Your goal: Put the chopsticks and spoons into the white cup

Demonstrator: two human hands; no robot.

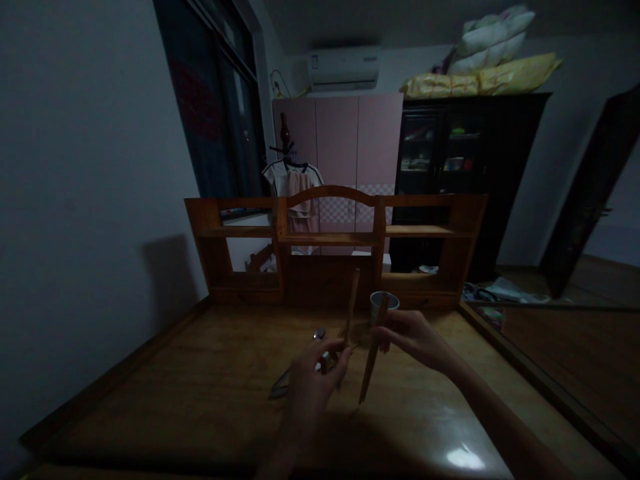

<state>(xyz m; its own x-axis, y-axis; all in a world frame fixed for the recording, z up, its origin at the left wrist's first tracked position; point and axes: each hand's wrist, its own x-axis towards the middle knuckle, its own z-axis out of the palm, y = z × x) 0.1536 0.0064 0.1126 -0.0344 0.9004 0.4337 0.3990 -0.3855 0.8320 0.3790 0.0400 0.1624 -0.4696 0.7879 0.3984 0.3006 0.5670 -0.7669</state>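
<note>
Pinched between thumb and fingers of my left hand (320, 363) is a wooden chopstick (353, 297), held upright. My right hand (407, 337) grips wooden chopsticks (371, 365), apparently a pair, slanting with their lower tips just above the table. A light metal-looking cup (384, 300) stands behind my right hand, its lower part hidden by it. Beyond my left hand the bowl of a spoon (319, 333) shows. Left of that hand lies a grey looped object (280, 387), mostly covered, whose kind I cannot make out.
The wooden desktop (215, 360) ends at a raised shelf unit (330, 238) at the back. A wall (100, 200) borders the left side. Clothes hang on a rack (285, 150) behind the shelf, before pink wardrobe doors (336, 137). The room is dim.
</note>
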